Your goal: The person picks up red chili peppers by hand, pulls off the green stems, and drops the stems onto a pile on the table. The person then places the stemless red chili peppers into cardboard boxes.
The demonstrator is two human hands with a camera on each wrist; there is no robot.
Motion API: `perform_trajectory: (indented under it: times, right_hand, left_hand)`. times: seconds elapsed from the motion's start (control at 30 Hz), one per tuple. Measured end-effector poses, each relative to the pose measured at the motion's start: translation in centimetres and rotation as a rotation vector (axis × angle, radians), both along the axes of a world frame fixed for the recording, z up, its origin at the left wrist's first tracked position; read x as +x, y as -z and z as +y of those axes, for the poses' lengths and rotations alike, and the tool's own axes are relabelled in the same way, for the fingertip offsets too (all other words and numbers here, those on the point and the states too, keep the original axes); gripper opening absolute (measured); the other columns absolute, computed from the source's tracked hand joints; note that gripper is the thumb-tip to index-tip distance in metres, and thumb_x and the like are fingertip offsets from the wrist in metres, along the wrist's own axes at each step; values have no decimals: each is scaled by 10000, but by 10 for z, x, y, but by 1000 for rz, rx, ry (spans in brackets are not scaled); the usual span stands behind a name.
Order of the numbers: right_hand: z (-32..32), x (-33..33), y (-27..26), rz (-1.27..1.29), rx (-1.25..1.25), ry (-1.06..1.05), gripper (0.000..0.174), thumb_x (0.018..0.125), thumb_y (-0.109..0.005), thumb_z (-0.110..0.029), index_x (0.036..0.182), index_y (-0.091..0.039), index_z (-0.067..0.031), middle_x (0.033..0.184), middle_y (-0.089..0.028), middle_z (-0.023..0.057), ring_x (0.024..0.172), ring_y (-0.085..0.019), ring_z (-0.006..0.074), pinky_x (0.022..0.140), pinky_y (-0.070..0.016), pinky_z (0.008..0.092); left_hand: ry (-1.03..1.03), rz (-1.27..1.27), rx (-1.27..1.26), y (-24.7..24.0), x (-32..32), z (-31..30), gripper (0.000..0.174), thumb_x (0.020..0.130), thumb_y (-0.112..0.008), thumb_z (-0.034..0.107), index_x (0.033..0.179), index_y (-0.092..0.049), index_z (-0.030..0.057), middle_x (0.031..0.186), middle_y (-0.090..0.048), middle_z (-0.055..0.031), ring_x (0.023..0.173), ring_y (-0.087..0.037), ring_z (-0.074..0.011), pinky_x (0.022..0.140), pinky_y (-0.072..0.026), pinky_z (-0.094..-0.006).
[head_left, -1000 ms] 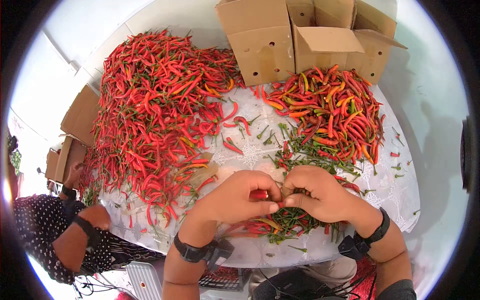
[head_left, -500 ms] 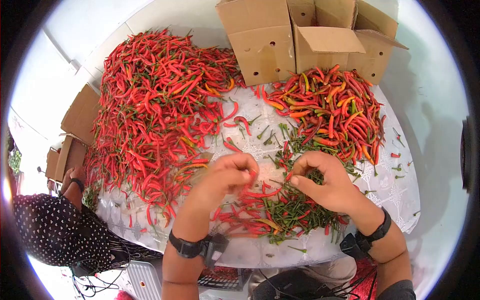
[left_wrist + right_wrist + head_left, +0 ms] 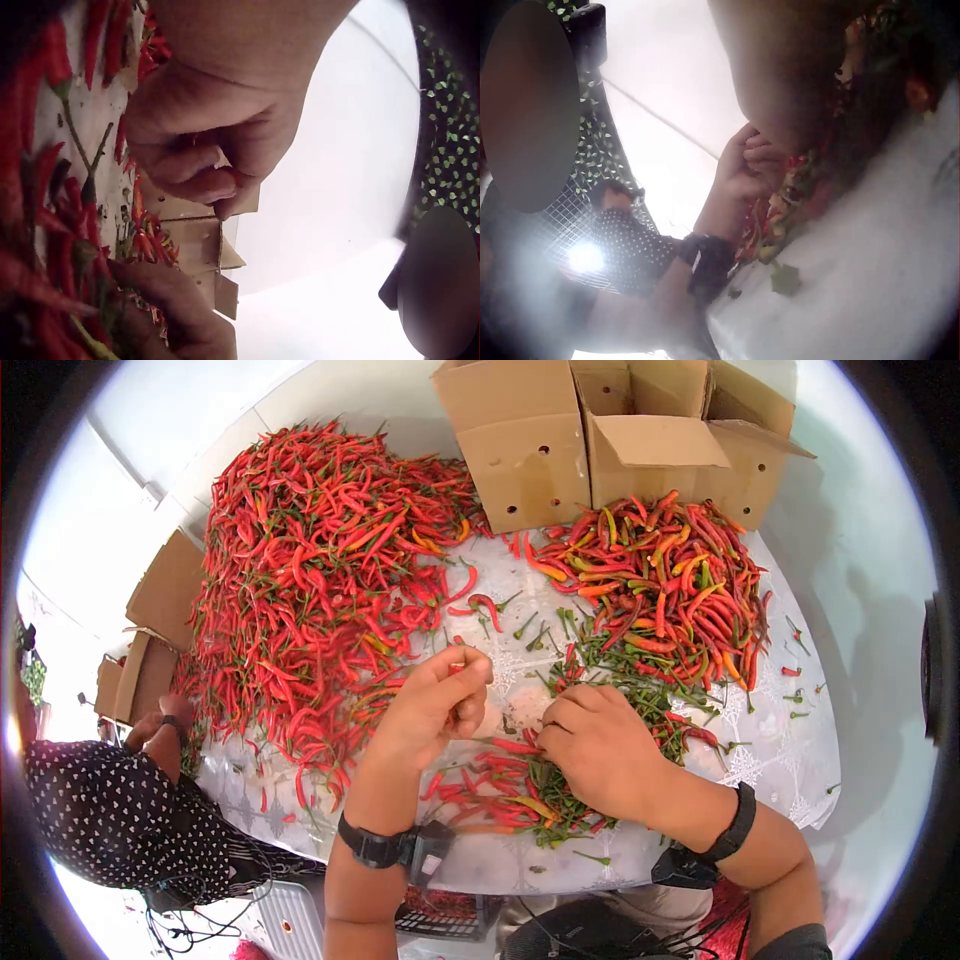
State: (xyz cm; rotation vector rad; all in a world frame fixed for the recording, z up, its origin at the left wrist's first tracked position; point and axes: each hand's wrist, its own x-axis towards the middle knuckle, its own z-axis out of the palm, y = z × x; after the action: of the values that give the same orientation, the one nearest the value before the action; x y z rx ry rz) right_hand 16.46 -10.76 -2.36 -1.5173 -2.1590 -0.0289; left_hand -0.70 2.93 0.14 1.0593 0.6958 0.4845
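My left hand (image 3: pixel 430 710) is raised above the table with its fingers curled; a bit of red chilli shows between thumb and forefinger. In the left wrist view that hand (image 3: pixel 214 142) has red showing within its curled fingers. My right hand (image 3: pixel 605 755) is low over the green stems (image 3: pixel 560 797), its bent fingers reaching down at red chillies (image 3: pixel 505 762); its fingertips are hidden, so a grip cannot be told. A large heap of red chillies with stems (image 3: pixel 300 580) lies left, and a smaller red and orange heap (image 3: pixel 670 585) lies beyond my right hand.
Cardboard boxes (image 3: pixel 525 470) stand at the table's back edge, more (image 3: pixel 150 675) at the left. Another person in a dotted garment (image 3: pixel 110 820) is at the left side, hands by the large heap. Loose stems lie along the right of the patterned tablecloth (image 3: pixel 790 770).
My hands were together, then parted. My left hand has moved up and away with curled fingers; my right hand has come down onto the chillies and stems.
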Motion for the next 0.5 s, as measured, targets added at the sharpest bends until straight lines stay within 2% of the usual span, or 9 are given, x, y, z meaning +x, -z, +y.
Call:
perform_trajectory:
  times: [0.03, 0.13, 0.3, 0.43, 0.5]
  right_hand:
    - [-1, 1, -2, 1, -5, 6, 180, 692, -709, -99, 853, -631, -84, 913, -586, 54, 897, -552, 267, 799, -437, 386]
    - [-5, 2, -8, 260, 10, 166, 157, 700, -706, -73, 822, -607, -73, 844, -581, 77, 828, -555, 290, 743, -440, 399]
    - [-7, 5, -16, 474, 101, 218, 134, 744, -685, -91, 833, -590, -55, 796, -574, 112, 793, -556, 316, 716, -441, 419]
    - [-9, 0, -21, 710, 27, 185, 132, 780, -689, -118, 848, -600, -46, 784, -593, 107, 785, -570, 313, 704, -447, 405]
    - [-9, -1, -20, 745, 17, 167, 124, 788, -687, -117, 848, -604, -48, 776, -590, 105, 770, -570, 309, 696, -450, 397]
  left_hand:
    - [-40, -17, -6, -1, 1, -2, 124, 940, -584, 198, 898, -541, 89, 585, -428, 48, 445, -375, -41, 392, -269, -192]
    - [-250, -103, 22, -9, 1, -7, 135, 957, -560, 217, 896, -536, 99, 605, -420, 50, 442, -361, -31, 370, -265, -184]
    - [-494, -257, 16, -7, -1, -2, 162, 965, -543, 227, 862, -522, 104, 673, -467, 44, 438, -352, -12, 344, -249, -162]
    - [-260, -73, -67, -7, -2, -3, 98, 931, -595, 169, 940, -566, 76, 704, -507, 37, 447, -361, -12, 363, -253, -159]
    - [-138, 21, -92, -12, 6, -17, 117, 907, -629, 141, 985, -590, 64, 714, -525, 32, 452, -364, -12, 376, -256, -159]
